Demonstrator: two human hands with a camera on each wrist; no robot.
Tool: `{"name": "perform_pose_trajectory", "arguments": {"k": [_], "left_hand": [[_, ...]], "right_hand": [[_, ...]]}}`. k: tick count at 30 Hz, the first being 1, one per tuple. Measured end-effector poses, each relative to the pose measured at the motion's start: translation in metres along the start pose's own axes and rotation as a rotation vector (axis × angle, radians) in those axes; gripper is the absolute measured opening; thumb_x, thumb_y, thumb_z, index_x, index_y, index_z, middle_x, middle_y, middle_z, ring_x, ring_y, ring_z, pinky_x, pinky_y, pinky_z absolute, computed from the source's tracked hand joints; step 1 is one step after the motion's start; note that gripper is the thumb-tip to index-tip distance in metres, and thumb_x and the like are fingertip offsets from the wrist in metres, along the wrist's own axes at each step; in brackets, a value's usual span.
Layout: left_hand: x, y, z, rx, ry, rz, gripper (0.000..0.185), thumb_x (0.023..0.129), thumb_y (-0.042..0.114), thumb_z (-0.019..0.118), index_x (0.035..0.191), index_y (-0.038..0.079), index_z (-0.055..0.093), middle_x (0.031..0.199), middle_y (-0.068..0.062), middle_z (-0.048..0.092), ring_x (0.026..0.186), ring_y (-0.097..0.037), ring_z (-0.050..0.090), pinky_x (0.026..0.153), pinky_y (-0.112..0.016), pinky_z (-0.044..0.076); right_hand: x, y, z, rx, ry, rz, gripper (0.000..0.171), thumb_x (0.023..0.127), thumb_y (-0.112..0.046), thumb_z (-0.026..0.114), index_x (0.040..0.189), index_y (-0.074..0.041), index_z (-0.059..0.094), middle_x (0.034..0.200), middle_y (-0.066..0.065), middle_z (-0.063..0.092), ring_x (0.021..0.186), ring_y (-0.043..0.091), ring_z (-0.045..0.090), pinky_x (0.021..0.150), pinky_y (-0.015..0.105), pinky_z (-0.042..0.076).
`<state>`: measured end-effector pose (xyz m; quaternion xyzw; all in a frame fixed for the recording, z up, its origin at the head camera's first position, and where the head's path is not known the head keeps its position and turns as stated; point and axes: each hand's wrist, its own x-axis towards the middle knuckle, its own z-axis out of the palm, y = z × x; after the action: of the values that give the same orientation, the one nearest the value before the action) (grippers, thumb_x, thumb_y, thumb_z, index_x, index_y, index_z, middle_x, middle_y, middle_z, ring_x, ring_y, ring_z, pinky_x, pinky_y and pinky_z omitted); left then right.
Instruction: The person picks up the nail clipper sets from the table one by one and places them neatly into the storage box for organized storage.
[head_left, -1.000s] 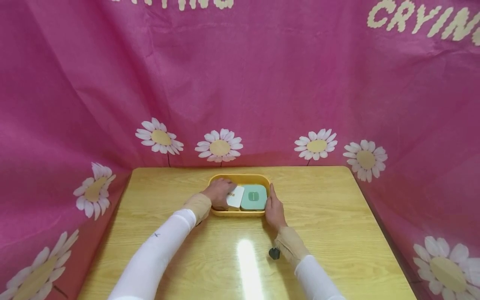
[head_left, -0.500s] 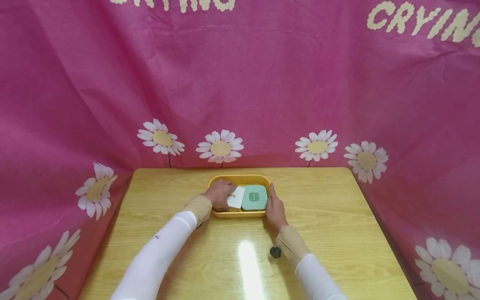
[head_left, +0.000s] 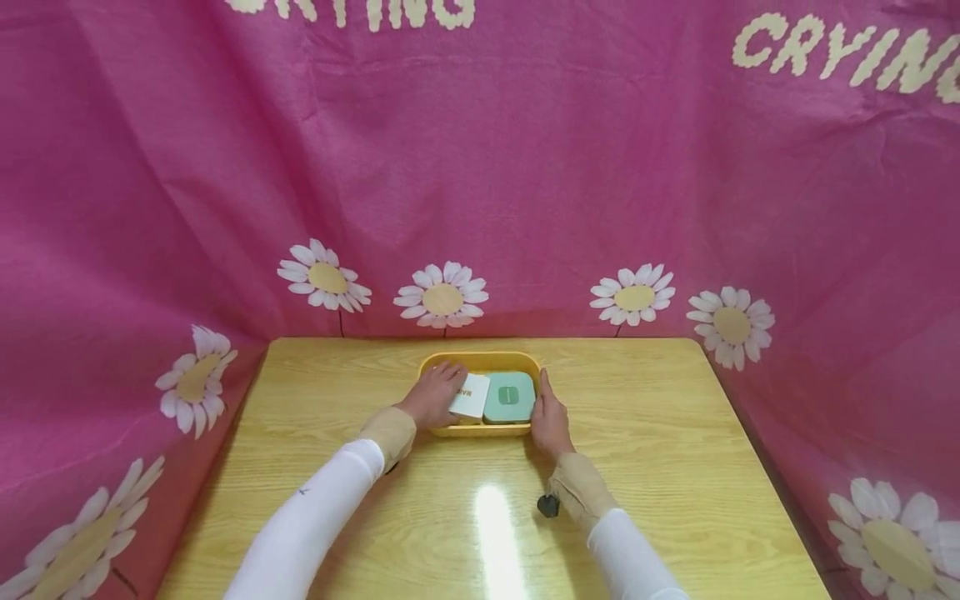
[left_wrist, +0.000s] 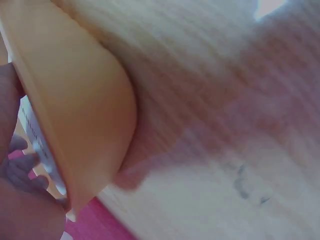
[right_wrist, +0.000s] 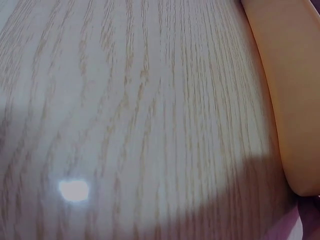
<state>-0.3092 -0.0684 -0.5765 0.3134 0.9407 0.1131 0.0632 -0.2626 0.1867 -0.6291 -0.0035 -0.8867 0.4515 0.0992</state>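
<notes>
A yellow oblong bin [head_left: 480,431] stands at the table's far side. Inside it, a white box [head_left: 472,394] with gold lettering sits on the left, beside a pale green square-lidded container [head_left: 510,410]. My left hand [head_left: 432,395] reaches over the bin's left end and grips the white box, whose left part it covers. In the left wrist view, bent fingers [left_wrist: 27,170] show beyond the bin's rim, near the box's printed face. My right hand [head_left: 552,423] holds the bin's right end, thumb at the rim and fingers along the outer wall; its fingertips are partly hidden.
The wooden table [head_left: 637,467] has a bright light reflection near its front. A pink cloth [head_left: 525,183] with daisies and lettering hangs behind and on both sides. A small black object [head_left: 548,505] is at the right wrist.
My left hand has shifted slightly, and the white box's near side now shows more. The right hand stays on the bin's right end. The head view has tipped slightly.
</notes>
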Motion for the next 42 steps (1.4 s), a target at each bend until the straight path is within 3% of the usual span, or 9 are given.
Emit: {"name": "perform_pose_trajectory", "arguments": {"k": [4,10,13,18,20,23,27,36,42], "left_hand": [[-0.014,-0.004,0.002,-0.081,0.106,-0.059,0.102,0.086,0.037,0.086,0.159,-0.008,0.030,0.165,-0.027,0.032,0.156,-0.046,0.023,0.126,-0.061,0.020],[-0.038,-0.001,0.010,-0.313,0.187,-0.200,0.104,0.099,0.040,0.070,0.161,-0.015,0.007,0.170,-0.033,0.007,0.160,-0.044,0.006,0.129,-0.054,0.012],[-0.045,0.000,0.020,-0.407,0.223,-0.295,0.103,0.102,0.042,0.065,0.161,-0.014,0.002,0.170,-0.034,0.007,0.160,-0.042,0.011,0.128,-0.050,0.019],[-0.050,-0.002,0.035,-0.531,0.235,-0.410,0.101,0.104,0.043,0.060,0.163,-0.010,-0.003,0.170,-0.031,0.016,0.156,-0.041,0.026,0.124,-0.052,0.030],[-0.051,-0.003,0.037,-0.569,0.236,-0.422,0.100,0.104,0.042,0.059,0.164,-0.007,-0.004,0.170,-0.029,0.017,0.155,-0.041,0.028,0.124,-0.053,0.030],[-0.052,-0.006,0.038,-0.599,0.233,-0.425,0.099,0.104,0.041,0.059,0.164,-0.007,-0.004,0.171,-0.028,0.015,0.155,-0.041,0.027,0.124,-0.053,0.029],[-0.053,-0.009,0.036,-0.600,0.225,-0.433,0.099,0.104,0.040,0.058,0.164,-0.007,-0.004,0.171,-0.028,0.011,0.157,-0.041,0.024,0.126,-0.052,0.026],[-0.053,-0.010,0.027,-0.596,0.244,-0.422,0.097,0.105,0.039,0.057,0.162,-0.012,-0.003,0.170,-0.033,0.010,0.157,-0.045,0.020,0.127,-0.054,0.022],[-0.054,-0.003,0.033,-0.609,0.232,-0.418,0.097,0.105,0.040,0.057,0.162,-0.011,-0.002,0.169,-0.033,0.013,0.157,-0.043,0.020,0.127,-0.053,0.022]], "right_hand": [[0.003,-0.001,0.001,0.037,-0.008,0.010,0.054,0.110,-0.002,0.035,0.163,0.004,0.025,0.159,0.030,0.040,0.121,0.038,0.057,0.114,0.055,0.043],[0.007,-0.001,0.000,0.047,0.018,0.001,0.054,0.111,-0.003,0.035,0.163,0.004,0.025,0.162,0.027,0.035,0.121,0.038,0.057,0.112,0.056,0.044],[0.008,-0.001,0.000,0.039,0.029,0.000,0.054,0.110,-0.003,0.036,0.163,0.004,0.026,0.160,0.029,0.039,0.121,0.039,0.058,0.111,0.056,0.045],[0.007,-0.002,0.001,0.033,0.016,0.013,0.055,0.109,-0.001,0.038,0.163,0.003,0.027,0.136,0.040,0.057,0.102,0.044,0.064,0.103,0.055,0.050],[0.007,-0.003,0.002,0.031,0.015,0.013,0.056,0.109,0.000,0.038,0.163,0.003,0.027,0.134,0.040,0.057,0.095,0.042,0.060,0.102,0.055,0.050],[0.005,-0.005,0.005,0.026,0.034,0.013,0.055,0.108,0.001,0.039,0.162,0.004,0.029,0.149,0.035,0.049,0.110,0.039,0.062,0.108,0.056,0.048],[0.005,-0.007,0.010,0.016,0.044,0.017,0.054,0.109,0.000,0.040,0.161,0.006,0.029,0.151,0.033,0.048,0.115,0.040,0.062,0.107,0.056,0.049],[0.012,-0.002,0.020,-0.102,0.255,-0.133,0.041,0.109,-0.011,0.051,0.144,0.008,0.058,0.129,0.030,0.068,0.104,0.047,0.071,0.090,0.059,0.057],[0.000,0.004,0.006,-0.051,0.124,-0.081,0.051,0.114,-0.024,0.044,0.151,0.010,0.047,0.150,0.026,0.054,0.134,0.043,0.057,0.110,0.055,0.048]]}}
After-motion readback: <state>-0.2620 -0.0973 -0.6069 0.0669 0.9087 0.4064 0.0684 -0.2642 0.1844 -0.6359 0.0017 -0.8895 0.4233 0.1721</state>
